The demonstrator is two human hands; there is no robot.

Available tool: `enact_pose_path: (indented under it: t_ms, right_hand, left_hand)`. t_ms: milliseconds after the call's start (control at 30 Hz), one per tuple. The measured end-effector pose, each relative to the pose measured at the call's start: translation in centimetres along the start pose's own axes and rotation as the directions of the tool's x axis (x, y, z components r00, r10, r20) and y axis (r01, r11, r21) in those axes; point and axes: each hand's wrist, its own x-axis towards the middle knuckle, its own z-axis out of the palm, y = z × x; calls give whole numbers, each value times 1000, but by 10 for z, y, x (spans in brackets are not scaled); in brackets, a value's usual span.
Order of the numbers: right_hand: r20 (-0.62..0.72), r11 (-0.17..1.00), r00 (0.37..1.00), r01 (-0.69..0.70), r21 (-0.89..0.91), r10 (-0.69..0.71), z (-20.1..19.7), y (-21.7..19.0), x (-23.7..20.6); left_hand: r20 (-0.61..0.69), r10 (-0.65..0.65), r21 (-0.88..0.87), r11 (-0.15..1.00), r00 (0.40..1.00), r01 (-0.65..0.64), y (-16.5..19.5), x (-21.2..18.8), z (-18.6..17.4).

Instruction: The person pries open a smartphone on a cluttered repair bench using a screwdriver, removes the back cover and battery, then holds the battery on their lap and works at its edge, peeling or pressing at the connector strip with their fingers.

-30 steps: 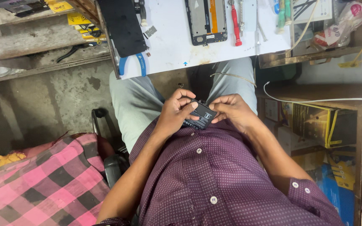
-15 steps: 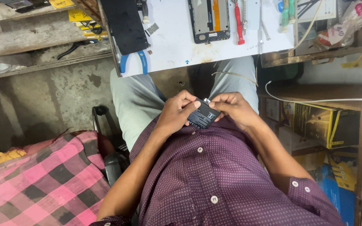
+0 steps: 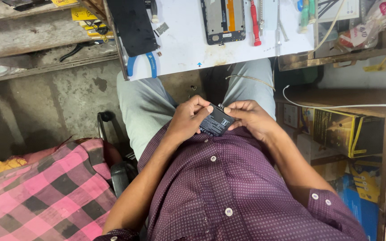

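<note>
Above lap, black battery [image 3: 216,122] between hands.

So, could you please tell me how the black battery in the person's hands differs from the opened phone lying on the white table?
The black battery is held tilted over the lap between the left hand and right hand; the opened phone lies flat and untouched on the white table. The battery looks smaller and plain black, while the phone shows an orange strip inside. Both are flat and rectangular.

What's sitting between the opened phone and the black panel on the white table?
In the head view, the stretch of white table between the opened phone and the black panel is mostly bare; only a small grey scrap and tiny bits lie there.
</note>
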Motion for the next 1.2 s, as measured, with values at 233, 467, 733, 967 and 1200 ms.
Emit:
enact_pose_path:
  t_ms: [233, 467, 733, 967, 1200]
  right_hand:
    - [21, 998, 999, 38, -42, -38, -2, 2, 4]
    - [94, 989, 994, -62, 132, 50, -2, 5, 7]
    - [-103, 657, 804, 398, -640, -586, 34, -12, -18]
    - [145, 204, 661, 421, -884, -736, 52, -29, -29]
    - [173, 204, 736, 392, -897, -654, 56, -42, -31]
  left_hand:
    - [24, -16, 25, 1000, 1000, 15, 5, -1, 0]
    - [61, 8, 27, 1000, 998, -9, 1, -2, -2]
    - [-62, -11, 60, 998, 998, 14, 5, -2, 3]
    - [-92, -24, 61, 998, 995, 30, 7, -4, 5]
    - [-94, -15, 65, 998, 995, 21, 7, -5, 7]
